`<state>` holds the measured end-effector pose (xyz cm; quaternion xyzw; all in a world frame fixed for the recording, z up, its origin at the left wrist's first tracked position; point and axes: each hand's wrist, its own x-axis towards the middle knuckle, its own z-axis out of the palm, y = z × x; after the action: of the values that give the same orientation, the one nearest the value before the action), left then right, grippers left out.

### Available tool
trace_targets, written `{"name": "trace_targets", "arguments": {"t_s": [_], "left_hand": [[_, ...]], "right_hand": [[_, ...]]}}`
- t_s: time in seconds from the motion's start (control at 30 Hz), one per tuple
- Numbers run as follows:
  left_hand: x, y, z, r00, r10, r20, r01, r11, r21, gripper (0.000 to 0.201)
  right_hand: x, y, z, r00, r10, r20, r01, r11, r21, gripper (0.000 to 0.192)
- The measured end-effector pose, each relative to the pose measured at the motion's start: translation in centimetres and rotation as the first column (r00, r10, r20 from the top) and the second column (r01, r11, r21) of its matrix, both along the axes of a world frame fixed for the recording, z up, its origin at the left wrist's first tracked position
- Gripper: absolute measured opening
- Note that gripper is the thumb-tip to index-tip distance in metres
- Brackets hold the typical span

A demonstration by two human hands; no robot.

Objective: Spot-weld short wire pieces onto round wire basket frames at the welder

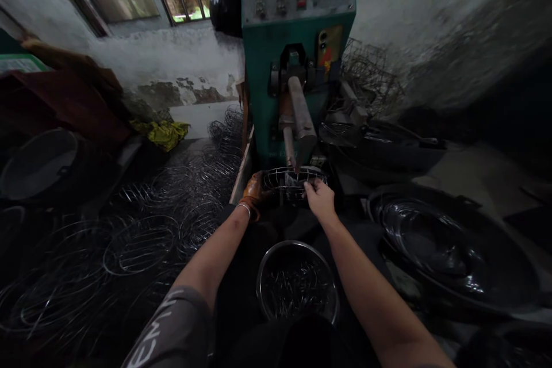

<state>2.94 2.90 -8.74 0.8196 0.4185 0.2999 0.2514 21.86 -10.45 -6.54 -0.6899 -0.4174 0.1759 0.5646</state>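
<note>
A round wire basket is held under the tip of the upper electrode arm of a green spot welding machine. My left hand, in an orange-brown glove, is closed on the basket's left rim. On the right side, my bare right hand pinches the near edge of the wire with thumb and fingers. Any small piece between those fingers is too dark to make out. Below my hands stands a metal bowl with many short bent wire pieces in it.
A big heap of wire frames covers the floor at left, near dark round tubs. At right lie wire coils in a wide black pan. A phone is on the machine's front; a yellow cloth lies by the wall.
</note>
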Motion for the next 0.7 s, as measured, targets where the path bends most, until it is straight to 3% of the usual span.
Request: {"name": "trace_targets", "arguments": {"t_s": [0.2, 0.7], "left_hand": [[0.3, -1.0, 0.6, 0.999, 0.031, 0.006, -0.032, 0.984, 0.176, 0.074], [0.3, -0.5, 0.5, 0.998, -0.037, -0.046, 0.045, 0.983, 0.181, 0.070]], "right_hand": [[1.2, -0.3, 0.0, 0.994, -0.088, -0.072, 0.088, 0.996, -0.004, 0.036], [1.1, -0.7, -0.2, 0.996, -0.053, -0.070, 0.053, 0.999, -0.003, 0.046]]}}
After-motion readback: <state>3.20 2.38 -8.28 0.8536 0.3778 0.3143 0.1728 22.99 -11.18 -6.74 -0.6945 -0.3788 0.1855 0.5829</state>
